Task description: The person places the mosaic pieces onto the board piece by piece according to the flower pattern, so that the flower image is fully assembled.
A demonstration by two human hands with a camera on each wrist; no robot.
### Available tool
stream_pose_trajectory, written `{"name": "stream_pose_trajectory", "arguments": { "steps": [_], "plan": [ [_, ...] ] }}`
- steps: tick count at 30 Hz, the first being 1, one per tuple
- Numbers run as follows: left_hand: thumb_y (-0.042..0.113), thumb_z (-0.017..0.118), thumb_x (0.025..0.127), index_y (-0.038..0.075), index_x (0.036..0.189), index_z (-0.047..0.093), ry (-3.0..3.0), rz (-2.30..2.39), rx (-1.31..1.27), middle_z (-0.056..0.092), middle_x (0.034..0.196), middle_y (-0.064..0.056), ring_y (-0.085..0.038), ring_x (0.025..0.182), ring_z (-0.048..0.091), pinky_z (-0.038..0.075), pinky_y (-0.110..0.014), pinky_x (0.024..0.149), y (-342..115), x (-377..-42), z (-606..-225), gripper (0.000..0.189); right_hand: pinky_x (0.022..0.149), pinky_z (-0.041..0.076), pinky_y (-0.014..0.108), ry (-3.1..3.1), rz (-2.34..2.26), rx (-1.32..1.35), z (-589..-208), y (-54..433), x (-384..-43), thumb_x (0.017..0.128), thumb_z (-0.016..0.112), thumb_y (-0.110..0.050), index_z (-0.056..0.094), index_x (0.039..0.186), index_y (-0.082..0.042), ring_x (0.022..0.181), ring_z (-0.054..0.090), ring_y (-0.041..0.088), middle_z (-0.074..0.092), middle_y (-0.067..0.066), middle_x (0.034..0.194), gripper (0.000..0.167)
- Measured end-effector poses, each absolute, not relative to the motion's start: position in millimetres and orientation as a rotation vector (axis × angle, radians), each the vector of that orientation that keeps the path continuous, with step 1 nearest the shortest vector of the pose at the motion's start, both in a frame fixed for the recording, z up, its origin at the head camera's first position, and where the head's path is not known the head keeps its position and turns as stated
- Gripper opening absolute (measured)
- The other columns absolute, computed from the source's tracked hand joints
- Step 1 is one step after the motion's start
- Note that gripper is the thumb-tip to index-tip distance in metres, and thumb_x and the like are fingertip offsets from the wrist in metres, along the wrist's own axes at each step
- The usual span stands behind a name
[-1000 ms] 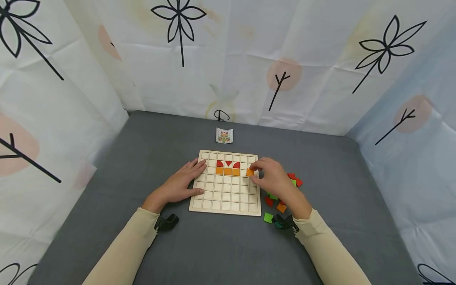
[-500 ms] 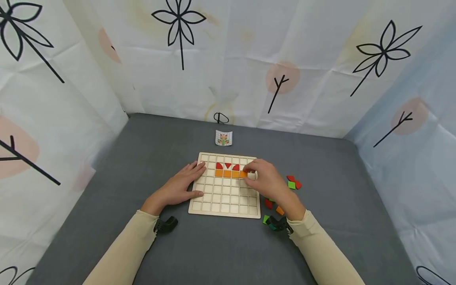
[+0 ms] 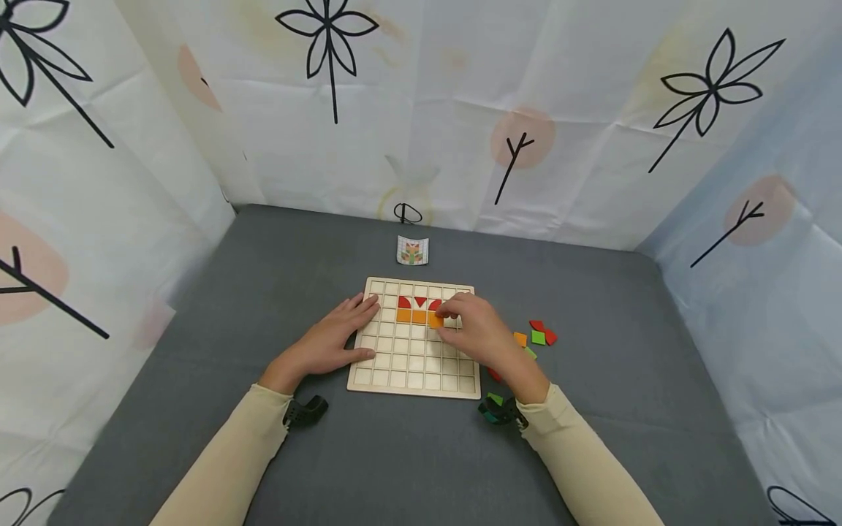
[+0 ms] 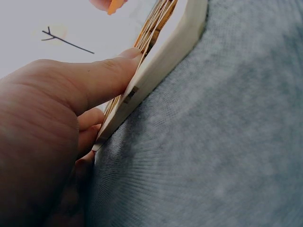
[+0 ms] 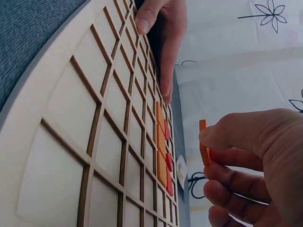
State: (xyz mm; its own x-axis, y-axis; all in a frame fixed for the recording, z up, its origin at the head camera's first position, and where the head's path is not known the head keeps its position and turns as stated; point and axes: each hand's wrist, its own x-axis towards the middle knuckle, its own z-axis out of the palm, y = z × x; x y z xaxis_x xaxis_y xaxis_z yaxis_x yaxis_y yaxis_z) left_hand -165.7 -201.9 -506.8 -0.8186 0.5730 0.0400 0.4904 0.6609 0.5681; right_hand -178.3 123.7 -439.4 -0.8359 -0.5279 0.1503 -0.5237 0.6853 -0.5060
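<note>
A pale wooden grid board (image 3: 414, 380) lies flat on the table. Set in its upper rows are a row of orange square tiles (image 5: 161, 137), with red pieces just beyond, among them a small red triangle (image 3: 420, 301). My right hand (image 3: 479, 329) pinches another orange square tile (image 5: 204, 144) between thumb and fingers, raised above the board over the right end of that orange row. My left hand (image 3: 329, 340) rests on the board's left side, fingers extended. In the left wrist view its thumb (image 4: 106, 78) lies on the board's edge.
Loose tiles lie right of the board, partly hidden by my right forearm: a green tile (image 3: 538, 337), an orange tile (image 3: 520, 339) and red tiles (image 3: 551, 337). A small card with a coloured pattern (image 3: 412, 250) stands behind the board. White patterned cloth (image 3: 421, 109) surrounds the grey table.
My right hand has carried the orange tile leftward across the board, from its right columns to the right end of the orange row. My left hand keeps its place.
</note>
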Motion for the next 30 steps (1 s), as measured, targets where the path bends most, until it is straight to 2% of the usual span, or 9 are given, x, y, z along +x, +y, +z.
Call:
{"name": "stream_pose_trajectory", "arguments": {
  "steps": [9,21,30],
  "plan": [
    [0.037,0.078,0.102,0.002,0.171,0.030,2.728,0.895,0.893,0.022,0.178,-0.016,-0.040,0.165,0.011,0.010,-0.057,0.132,-201,-165,-506,0.091,0.081,0.055,0.041,2.854,-0.877,-0.914,-443,116,-180,0.094,0.084,-0.010,0.082,0.110,-0.006,0.096,0.065,0.028,0.073,0.006,0.106,0.016],
    [0.040,0.076,0.103,0.003,0.171,0.030,2.736,0.883,0.893,0.022,0.178,-0.015,-0.039,0.165,0.011,0.011,-0.059,0.132,-202,-167,-509,0.090,0.089,0.058,0.042,2.858,-0.814,-0.887,-452,105,-181,0.093,0.087,-0.013,0.082,0.111,-0.006,0.099,0.066,0.022,0.073,0.004,0.108,0.020],
    [0.040,0.076,0.103,0.004,0.172,0.030,2.727,0.888,0.882,0.022,0.179,-0.014,-0.038,0.165,0.010,0.011,-0.058,0.132,-202,-167,-509,0.091,0.091,0.058,0.041,2.865,-0.767,-0.923,-460,98,-183,0.094,0.086,-0.015,0.082,0.110,-0.006,0.099,0.067,0.023,0.075,0.005,0.107,0.019]
  ]
}}
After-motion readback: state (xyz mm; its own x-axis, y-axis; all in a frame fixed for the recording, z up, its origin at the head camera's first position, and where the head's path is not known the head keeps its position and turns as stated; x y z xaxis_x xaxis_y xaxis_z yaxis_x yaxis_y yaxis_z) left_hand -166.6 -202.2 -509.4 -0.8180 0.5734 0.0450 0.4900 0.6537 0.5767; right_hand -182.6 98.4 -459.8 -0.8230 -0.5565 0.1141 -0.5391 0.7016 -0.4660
